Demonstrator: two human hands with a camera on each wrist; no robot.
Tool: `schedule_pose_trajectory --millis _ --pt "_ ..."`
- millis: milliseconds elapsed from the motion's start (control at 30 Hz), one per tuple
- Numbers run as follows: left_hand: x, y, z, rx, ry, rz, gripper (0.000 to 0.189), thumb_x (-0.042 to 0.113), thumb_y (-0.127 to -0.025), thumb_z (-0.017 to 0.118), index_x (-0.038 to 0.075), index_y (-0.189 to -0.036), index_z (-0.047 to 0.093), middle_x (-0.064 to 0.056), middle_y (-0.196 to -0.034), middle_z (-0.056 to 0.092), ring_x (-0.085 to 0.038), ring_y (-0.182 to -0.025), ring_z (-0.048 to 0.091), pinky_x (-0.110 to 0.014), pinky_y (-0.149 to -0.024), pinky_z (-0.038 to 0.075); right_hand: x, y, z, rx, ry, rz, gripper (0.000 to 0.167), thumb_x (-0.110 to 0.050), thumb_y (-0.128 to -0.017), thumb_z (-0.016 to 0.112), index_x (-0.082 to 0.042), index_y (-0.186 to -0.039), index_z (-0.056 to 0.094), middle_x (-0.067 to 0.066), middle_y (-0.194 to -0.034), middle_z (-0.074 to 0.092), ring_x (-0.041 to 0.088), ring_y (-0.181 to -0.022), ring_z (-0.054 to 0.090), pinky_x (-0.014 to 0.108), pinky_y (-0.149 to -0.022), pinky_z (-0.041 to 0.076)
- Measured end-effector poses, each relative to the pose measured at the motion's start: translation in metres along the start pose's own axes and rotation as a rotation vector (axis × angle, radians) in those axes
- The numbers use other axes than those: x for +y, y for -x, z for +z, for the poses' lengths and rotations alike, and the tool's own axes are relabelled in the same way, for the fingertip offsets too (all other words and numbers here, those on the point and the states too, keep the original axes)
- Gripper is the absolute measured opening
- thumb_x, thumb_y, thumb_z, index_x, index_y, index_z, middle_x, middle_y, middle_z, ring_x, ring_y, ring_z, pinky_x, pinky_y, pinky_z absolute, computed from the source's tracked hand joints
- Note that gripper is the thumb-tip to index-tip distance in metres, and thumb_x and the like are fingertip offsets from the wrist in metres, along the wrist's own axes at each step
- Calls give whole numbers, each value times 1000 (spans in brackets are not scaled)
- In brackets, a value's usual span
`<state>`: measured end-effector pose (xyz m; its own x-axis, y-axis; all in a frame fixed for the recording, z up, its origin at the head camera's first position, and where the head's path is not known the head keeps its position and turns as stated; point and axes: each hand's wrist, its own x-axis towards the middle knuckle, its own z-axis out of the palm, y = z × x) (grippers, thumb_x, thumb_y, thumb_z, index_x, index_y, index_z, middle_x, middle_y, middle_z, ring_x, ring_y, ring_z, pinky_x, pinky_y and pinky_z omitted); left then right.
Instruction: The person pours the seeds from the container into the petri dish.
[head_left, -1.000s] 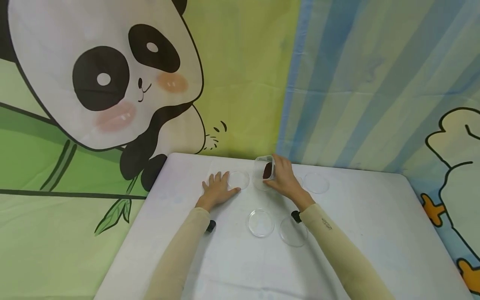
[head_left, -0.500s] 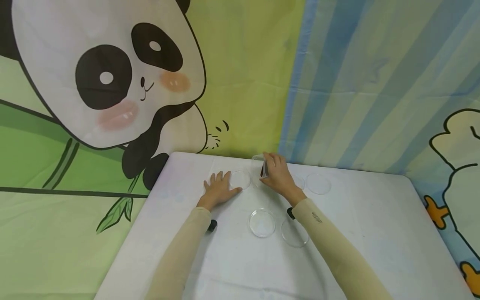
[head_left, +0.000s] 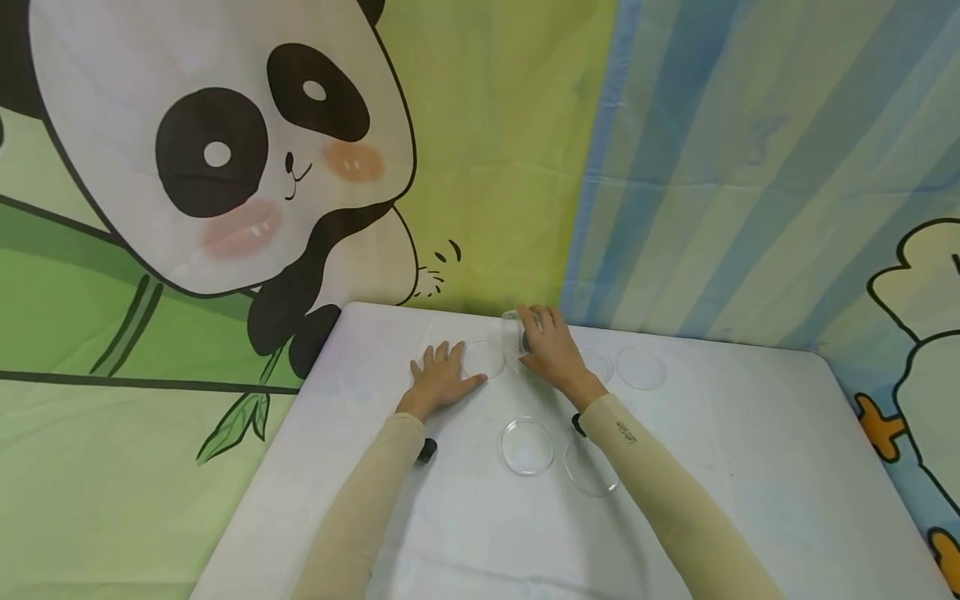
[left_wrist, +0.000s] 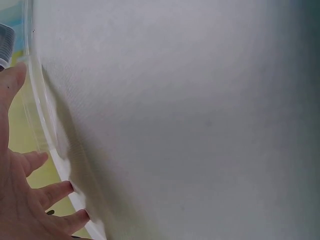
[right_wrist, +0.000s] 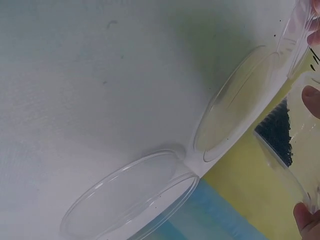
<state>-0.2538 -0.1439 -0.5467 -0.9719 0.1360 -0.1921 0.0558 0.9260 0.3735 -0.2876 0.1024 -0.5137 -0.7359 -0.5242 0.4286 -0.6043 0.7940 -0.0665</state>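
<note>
My right hand grips a clear plastic tub between thumb and fingers, tipped on its side above the table. Dark, soil-like grains lie in the tub, seen through its wall in the right wrist view. A clear round dish sits below and beside the tub. My left hand lies with fingers spread at another clear dish. In the left wrist view its thumb and forefinger are right at the rim of that dish.
More clear round dishes or lids stand on the white table: one at the right of the back row, one nearer the front, and one partly behind the right forearm. A printed panda curtain hangs behind the table's back edge.
My right hand has moved slightly left and turned the tub, so less of the dark grains shows in the head view. My left hand stays by its dish.
</note>
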Motion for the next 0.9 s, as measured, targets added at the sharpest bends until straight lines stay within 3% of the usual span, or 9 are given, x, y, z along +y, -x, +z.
schedule_pose_trajectory --millis 333,900 --pt "-3 -3 4 7 -7 7 94 74 -89 53 18 -159 26 -20 -161 23 -49 -146 12 -76 -107 10 -6 -5 1 11 116 -73 104 -33 -70 94 -4 -151 36 25 -140 44 41 -120 45 47 -102 41" --pt "-1 -1 3 3 -18 -4 93 73 -89 53 18 -159 25 -20 -161 22 -48 -146 13 -75 -108 10 -15 -11 1 12 108 -86 96 -19 -71 92 -5 -151 41 25 -139 45 42 -123 45 50 -93 48"
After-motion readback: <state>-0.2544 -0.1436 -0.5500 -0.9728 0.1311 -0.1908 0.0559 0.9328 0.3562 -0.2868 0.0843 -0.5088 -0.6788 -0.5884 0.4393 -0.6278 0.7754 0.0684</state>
